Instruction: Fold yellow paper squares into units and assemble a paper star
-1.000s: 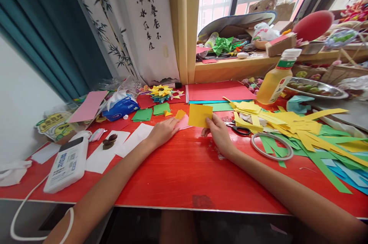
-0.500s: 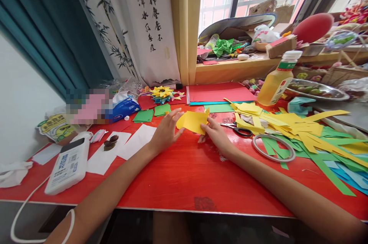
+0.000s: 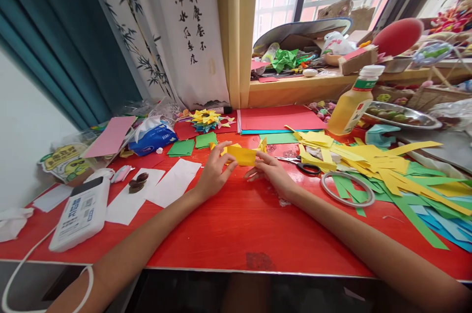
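A piece of yellow paper (image 3: 243, 156), folded into a narrow band, is held between my two hands above the red table. My left hand (image 3: 215, 171) pinches its left end between thumb and fingers. At the right end, my right hand (image 3: 271, 171) grips it, thumb and index finger pressed together and the other fingers loose. Behind the paper, small folded yellow pieces (image 3: 262, 145) show in part. Black-handled scissors (image 3: 309, 169) lie just right of my right hand, partly under yellow scraps.
Yellow strips (image 3: 383, 163) and green strips (image 3: 424, 224) spread over the right side, beside a tape roll (image 3: 324, 189). A juice bottle (image 3: 350, 106) stands behind. On the left lie white paper sheets (image 3: 175, 183), a white power bank (image 3: 79, 214) with a cable, and a blue tissue pack (image 3: 153, 137).
The yellow paper has gone from a taller, squarer sheet to a narrow folded band. My left fingers have closed onto its left end. The view has shifted slightly.
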A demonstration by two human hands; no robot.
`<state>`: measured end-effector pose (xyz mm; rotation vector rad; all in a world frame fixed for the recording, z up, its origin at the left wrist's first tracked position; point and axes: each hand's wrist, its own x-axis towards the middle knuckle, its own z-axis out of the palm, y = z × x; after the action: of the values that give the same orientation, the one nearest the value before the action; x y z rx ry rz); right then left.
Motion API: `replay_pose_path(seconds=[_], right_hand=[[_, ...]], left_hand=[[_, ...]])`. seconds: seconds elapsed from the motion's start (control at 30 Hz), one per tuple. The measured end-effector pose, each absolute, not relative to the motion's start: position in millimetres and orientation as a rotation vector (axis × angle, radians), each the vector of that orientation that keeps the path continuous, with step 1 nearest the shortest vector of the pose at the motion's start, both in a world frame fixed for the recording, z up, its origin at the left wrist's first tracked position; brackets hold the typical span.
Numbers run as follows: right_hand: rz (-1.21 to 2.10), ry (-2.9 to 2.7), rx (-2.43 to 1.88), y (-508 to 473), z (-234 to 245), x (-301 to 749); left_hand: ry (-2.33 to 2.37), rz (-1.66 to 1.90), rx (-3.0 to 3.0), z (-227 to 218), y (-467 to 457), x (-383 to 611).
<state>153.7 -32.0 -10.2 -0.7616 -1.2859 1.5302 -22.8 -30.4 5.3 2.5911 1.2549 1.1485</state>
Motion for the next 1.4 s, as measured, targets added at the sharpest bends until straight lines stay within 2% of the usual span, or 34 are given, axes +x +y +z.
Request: replay_pose_path(seconds=[0.17,0.9,1.4], right_hand=[[1.555,-1.321,-0.761,-33.2,-9.4,152.7],[1.405,-1.460,-0.793,-35.8,-4.3,151.7],[1.428,-1.464,-0.824,-35.7,-5.2,152.2]], left_hand=[[1.283,1.183,2.375,7.3,-30.9,-19.9],[1.232,1.049,2.291,4.3,-32.4,-17.6],[1.256,0.961,2.145,5.9,-38.0,-16.9]])
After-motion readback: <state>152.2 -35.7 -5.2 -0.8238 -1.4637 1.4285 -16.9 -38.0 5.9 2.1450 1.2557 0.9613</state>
